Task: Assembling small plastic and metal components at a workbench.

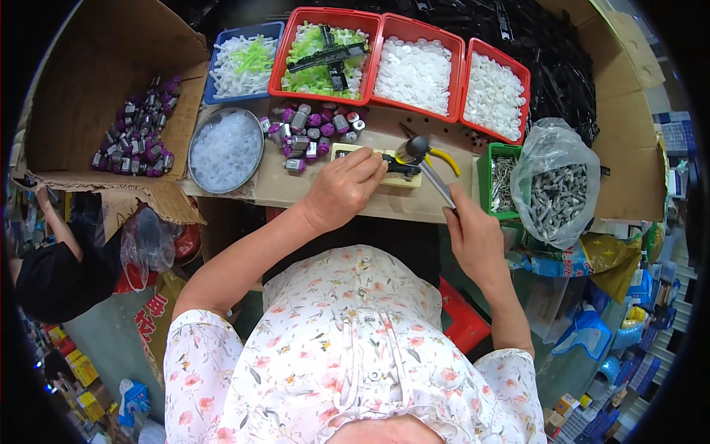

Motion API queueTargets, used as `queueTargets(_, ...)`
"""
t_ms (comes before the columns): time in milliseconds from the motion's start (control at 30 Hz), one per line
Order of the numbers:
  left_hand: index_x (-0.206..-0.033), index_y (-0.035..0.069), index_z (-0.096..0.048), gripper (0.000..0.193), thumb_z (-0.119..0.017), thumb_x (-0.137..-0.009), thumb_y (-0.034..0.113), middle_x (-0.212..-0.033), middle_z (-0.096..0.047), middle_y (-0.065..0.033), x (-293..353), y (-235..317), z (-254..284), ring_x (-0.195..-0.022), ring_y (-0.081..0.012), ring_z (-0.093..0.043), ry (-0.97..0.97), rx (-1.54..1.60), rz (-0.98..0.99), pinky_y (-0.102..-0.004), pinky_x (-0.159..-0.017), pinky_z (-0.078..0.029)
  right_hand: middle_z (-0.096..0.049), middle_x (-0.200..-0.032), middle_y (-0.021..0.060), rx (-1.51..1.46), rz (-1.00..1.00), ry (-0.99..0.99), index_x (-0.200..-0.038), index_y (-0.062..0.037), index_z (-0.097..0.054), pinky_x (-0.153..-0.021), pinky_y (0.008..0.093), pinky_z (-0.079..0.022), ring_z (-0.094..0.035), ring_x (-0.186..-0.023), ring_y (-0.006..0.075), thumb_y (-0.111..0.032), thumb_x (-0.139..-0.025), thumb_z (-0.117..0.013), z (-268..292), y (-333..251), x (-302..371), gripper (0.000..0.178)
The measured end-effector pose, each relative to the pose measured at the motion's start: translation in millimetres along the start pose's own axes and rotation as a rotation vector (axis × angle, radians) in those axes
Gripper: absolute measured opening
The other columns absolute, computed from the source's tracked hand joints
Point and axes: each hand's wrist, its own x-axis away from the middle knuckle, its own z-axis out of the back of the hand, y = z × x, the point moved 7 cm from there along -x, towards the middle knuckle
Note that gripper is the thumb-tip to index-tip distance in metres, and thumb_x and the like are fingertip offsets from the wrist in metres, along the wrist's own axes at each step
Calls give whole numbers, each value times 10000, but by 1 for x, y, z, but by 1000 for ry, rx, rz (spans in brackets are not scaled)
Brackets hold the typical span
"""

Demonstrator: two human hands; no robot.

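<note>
Black part (399, 169) sits in the cream block (411, 180), directly under and just right of the fingertips of the left hand (342, 189); those fingers are curled together at it, but the pinch itself is hidden, so can't tell if they grip or only steady it. Right hand (477, 235) closed around the shaft of a hammer (438, 180), dark rounded head up over the block's right half; contact with the part unclear. Pliers (444, 159) with yellow handles lie just beyond and right of the block, partly behind the hammer head. Edges: block is near the table's front edge; purple-and-grey pieces (314, 132) crowd its far left; green bin (506, 215) of metal pins and clear bag (521, 185) of grey parts bound the right. Bare table between block and green bin, and left toward the round dish (260, 161) of translucent pieces. Surface is brown table (285, 194); blue bin (279, 31) and three red bins (275, 83) line the back, cardboard box (74, 89) left, heaped black parts (551, 81) back right. Another person (55, 277), dark-clothed, far left; cluttered floor both sides.
</note>
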Motion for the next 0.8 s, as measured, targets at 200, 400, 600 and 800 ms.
queueTargets(200, -983, -48, -709, 282, -712, -701, -27, -1020, -666, -119, 0, 0, 1, -969, -292, -674, 1, 0, -4, -357, -746, -578, -645, -904, 232, -131, 11, 159, -1267, -13, -574, -655, 404, -512, -638, -736, 406, -51, -934, -624, 12, 2, 5, 339)
queueTargets(400, -984, -41, -708, 260, -718, -725, -23, -1016, -666, -115, -1, -2, -1, -967, -289, -673, -16, -17, -2, -361, -741, -575, -660, -927, 221, 0, 20, -39, -1274, -6, -579, -654, 363, -513, -659, -720, 347, -37, -939, -613, 2, 3, 7, 338)
queueTargets(600, -977, -36, -711, 251, -720, -727, -16, -1009, -665, -114, 1, 1, -2, -967, -291, -670, -22, -26, 0, -361, -746, -572, -675, -997, 220, 60, -52, -123, -1275, -15, -596, -695, 377, -532, -665, -786, 388, -45, -926, -622, -9, 10, 9, 351)
queueTargets(800, -974, -46, -708, 249, -710, -730, -1, -1015, -665, -119, -2, 5, -1, -973, -296, -649, -11, -68, 1, -373, -762, -557, -661, -1008, 241, -97, -10, 43, -1292, -55, -560, -701, 473, -516, -646, -855, 435, -77, -934, -606, 6, 3, 6, 362)
